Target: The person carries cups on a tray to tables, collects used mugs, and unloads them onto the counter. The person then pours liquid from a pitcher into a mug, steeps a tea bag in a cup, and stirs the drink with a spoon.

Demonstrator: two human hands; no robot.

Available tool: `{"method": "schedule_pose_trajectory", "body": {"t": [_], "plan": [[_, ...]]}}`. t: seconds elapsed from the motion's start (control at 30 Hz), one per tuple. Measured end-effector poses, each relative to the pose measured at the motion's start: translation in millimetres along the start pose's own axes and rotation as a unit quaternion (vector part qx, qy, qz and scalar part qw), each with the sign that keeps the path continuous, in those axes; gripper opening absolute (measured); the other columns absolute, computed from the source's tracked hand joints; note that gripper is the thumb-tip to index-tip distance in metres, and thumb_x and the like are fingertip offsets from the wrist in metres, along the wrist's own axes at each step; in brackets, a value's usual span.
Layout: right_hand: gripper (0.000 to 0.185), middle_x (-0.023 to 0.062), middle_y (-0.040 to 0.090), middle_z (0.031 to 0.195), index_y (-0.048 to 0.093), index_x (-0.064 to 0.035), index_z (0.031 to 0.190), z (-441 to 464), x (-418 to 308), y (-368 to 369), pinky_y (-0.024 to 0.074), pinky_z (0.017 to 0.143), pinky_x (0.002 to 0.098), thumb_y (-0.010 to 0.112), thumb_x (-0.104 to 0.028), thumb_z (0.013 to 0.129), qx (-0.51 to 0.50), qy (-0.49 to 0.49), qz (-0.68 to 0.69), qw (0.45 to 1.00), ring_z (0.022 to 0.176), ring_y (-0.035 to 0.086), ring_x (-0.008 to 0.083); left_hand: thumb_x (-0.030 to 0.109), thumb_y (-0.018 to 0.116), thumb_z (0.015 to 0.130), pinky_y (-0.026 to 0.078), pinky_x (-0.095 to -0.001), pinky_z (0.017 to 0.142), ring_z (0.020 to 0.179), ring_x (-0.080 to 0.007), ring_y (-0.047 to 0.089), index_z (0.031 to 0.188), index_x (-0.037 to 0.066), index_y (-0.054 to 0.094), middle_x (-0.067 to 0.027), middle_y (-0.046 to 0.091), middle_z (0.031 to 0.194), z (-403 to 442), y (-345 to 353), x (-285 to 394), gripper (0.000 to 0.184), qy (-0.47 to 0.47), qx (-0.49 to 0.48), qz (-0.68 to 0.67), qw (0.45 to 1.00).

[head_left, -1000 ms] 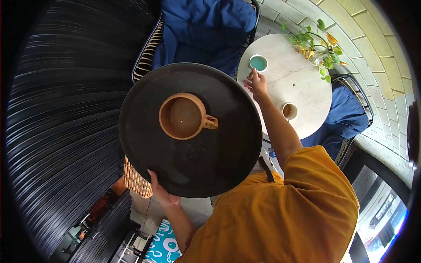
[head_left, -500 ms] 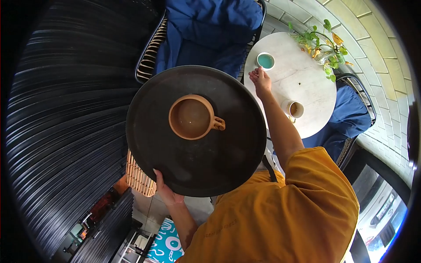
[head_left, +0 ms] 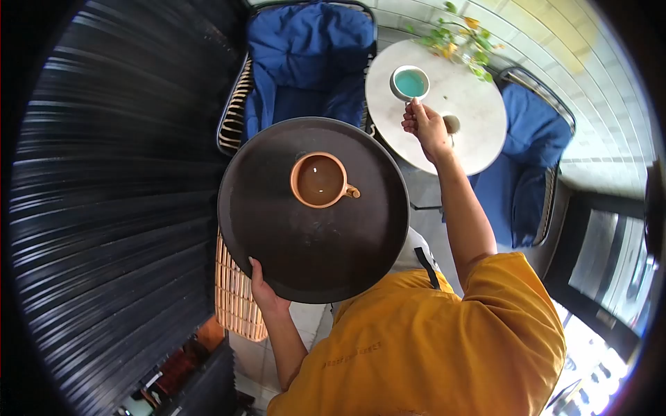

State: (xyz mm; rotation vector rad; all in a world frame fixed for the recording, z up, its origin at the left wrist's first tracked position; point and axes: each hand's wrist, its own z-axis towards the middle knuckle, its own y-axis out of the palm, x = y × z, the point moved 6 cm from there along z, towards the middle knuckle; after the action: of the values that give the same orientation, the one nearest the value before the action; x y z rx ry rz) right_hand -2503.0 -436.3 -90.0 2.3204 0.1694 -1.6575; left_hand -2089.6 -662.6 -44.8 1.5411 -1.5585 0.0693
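My left hand [head_left: 269,295] grips the near-left rim of a round dark tray [head_left: 316,256], thumb on top and the other fingers hidden beneath. On the tray stands a terracotta-brown mug [head_left: 318,180], its handle pointing right. My right hand [head_left: 428,128] pinches the handle of a white cup with a turquoise inside [head_left: 409,83], held up above the round table. Another pale cup [head_left: 451,124] stands on the table, partly hidden behind my right hand and wrist.
The round white table [head_left: 482,142] carries a leafy plant [head_left: 466,43] at its far edge. Blue cushioned chairs stand beyond the tray [head_left: 305,52] and right of the table [head_left: 531,132]. A black ridged wall [head_left: 125,194] runs along the left, with a slatted wooden piece [head_left: 234,298] below the tray.
My right hand has closed on the turquoise-lined cup's handle and lifted it off the table. The tray with the brown mug has shifted slightly right in view.
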Motion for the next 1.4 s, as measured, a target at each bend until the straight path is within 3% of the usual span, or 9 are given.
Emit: {"method": "schedule_pose_trajectory", "body": {"t": [0.2, 0.4, 0.73, 1.07, 1.1, 1.3, 1.4], "plan": [[0.042, 0.0036, 0.057, 0.082, 0.059, 0.0008, 0.095, -159.0, -30.2, -63.2, 0.0494, 0.067, 0.0251, 0.048, -0.039, 0.100, 0.052, -0.034, 0.026, 0.998, 0.070, 0.056, 0.0100, 0.033, 0.047, 0.099, 0.039, -0.0410, 0.103, 0.120, -0.0270, 0.051, 0.135, 0.003, 0.045, -0.0094, 0.052, 0.134, -31.5, -9.3, -17.0, 0.046, -0.103, -0.149, 0.046, 0.982], [0.039, 0.0009, 0.055, 0.078, 0.059, -0.0010, 0.091, -342.9, -11.8, -173.5, 0.0477, 0.067, 0.0250, 0.047, -0.037, 0.100, 0.183, -0.046, 0.025, 0.982, 0.068, 0.053, 0.0084, 0.033, 0.049, 0.098, 0.038, -0.0436, 0.103, 0.121, -0.0271, 0.049, 0.135, 0.005, 0.046, -0.0088, 0.052, 0.133, -77.8, -3.1, -69.5, 0.046, -0.188, -0.230, 0.138, 0.945], [0.035, -0.0025, 0.051, 0.076, 0.056, -0.0056, 0.089, -693.5, 86.6, -393.6, 0.0453, 0.066, 0.0234, 0.045, -0.036, 0.102, 0.440, -0.060, 0.149, 0.884, 0.068, 0.049, 0.0064, 0.040, 0.054, 0.095, 0.037, -0.0431, 0.103, 0.123, -0.0264, 0.047, 0.136, 0.006, 0.045, -0.0075, 0.050, 0.135, -261.5, 52.2, -268.9, 0.054, -0.278, -0.323, 0.369, 0.826], [0.038, -0.0028, 0.048, 0.073, 0.054, -0.0055, 0.085, -1054.1, 189.6, -535.3, 0.0409, 0.060, 0.0219, 0.044, -0.038, 0.101, 0.603, -0.049, 0.146, 0.783, 0.064, 0.044, 0.0062, 0.041, 0.052, 0.096, 0.042, -0.0419, 0.100, 0.118, -0.0274, 0.053, 0.132, 0.005, 0.049, -0.0094, 0.055, 0.130, -525.6, -32.9, -477.1, 0.052, -0.424, -0.434, 0.449, 0.656], [0.038, -0.0028, 0.048, 0.073, 0.054, -0.0055, 0.085, -1050.6, 180.4, -556.2, 0.0409, 0.060, 0.0219, 0.044, -0.038, 0.101, 0.613, -0.025, 0.149, 0.775, 0.064, 0.044, 0.0062, 0.041, 0.051, 0.096, 0.042, -0.0419, 0.100, 0.118, -0.0276, 0.053, 0.132, 0.004, 0.049, -0.0098, 0.055, 0.130, -530.9, -13.1, -498.7, 0.051, -0.441, -0.416, 0.457, 0.651], [0.038, -0.0017, 0.048, 0.073, 0.054, -0.0061, 0.084, -1177.4, 234.4, -621.7, 0.0396, 0.059, 0.0221, 0.044, -0.039, 0.101, 0.641, -0.040, 0.189, 0.743, 0.063, 0.045, 0.0069, 0.041, 0.050, 0.097, 0.043, -0.0415, 0.100, 0.115, -0.0282, 0.055, 0.130, 0.003, 0.050, -0.0115, 0.057, 0.128, -653.8, -55.4, -581.5, 0.050, -0.535, -0.420, 0.455, 0.575], [0.038, -0.0007, 0.049, 0.073, 0.053, -0.0058, 0.085, -1199.0, 251.0, -659.4, 0.0398, 0.058, 0.0231, 0.044, -0.039, 0.101, 0.661, -0.037, 0.240, 0.710, 0.062, 0.046, 0.0082, 0.041, 0.050, 0.097, 0.043, -0.0415, 0.100, 0.115, -0.0283, 0.056, 0.129, 0.003, 0.051, -0.0117, 0.057, 0.128, -684.9, -48.8, -616.5, 0.050, -0.531, -0.420, 0.479, 0.559]]}}
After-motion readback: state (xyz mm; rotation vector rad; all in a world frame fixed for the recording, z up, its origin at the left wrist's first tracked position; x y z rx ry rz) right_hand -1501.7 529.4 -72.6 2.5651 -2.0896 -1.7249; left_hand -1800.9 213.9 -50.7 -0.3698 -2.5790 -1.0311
